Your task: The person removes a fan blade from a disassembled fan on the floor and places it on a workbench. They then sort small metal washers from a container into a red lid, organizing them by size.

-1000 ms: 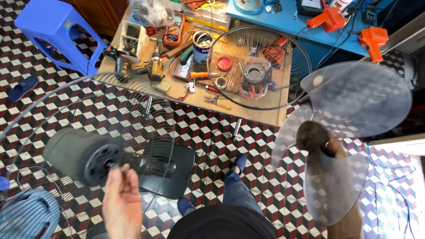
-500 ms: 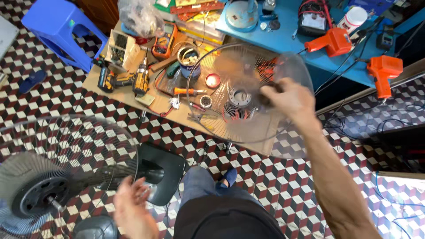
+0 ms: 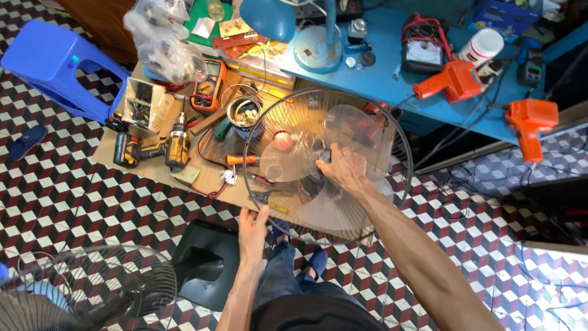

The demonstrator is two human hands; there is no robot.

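Note:
A round wire fan guard (image 3: 392, 138) lies over the low wooden board, with a clear plastic fan blade (image 3: 334, 205) inside it. My right hand (image 3: 343, 167) is closed over the hub of the blade at the guard's middle. My left hand (image 3: 252, 228) grips the near rim of the guard, fingers curled round the wire. My knees in jeans (image 3: 282, 276) show just below the guard.
A cordless drill (image 3: 174, 144), a tin of small parts (image 3: 244, 116), a multimeter (image 3: 209, 86) and screwdrivers crowd the board. A blue bench (image 3: 392, 67) behind holds a lamp and two orange tools. A blue stool (image 3: 52, 58) is far left; a black fan base (image 3: 205, 263) and another guard (image 3: 92, 288) lie near left.
My right hand has brought the clear blade down into the wire guard. My left hand has moved up from the black base and taken hold of the guard's rim.

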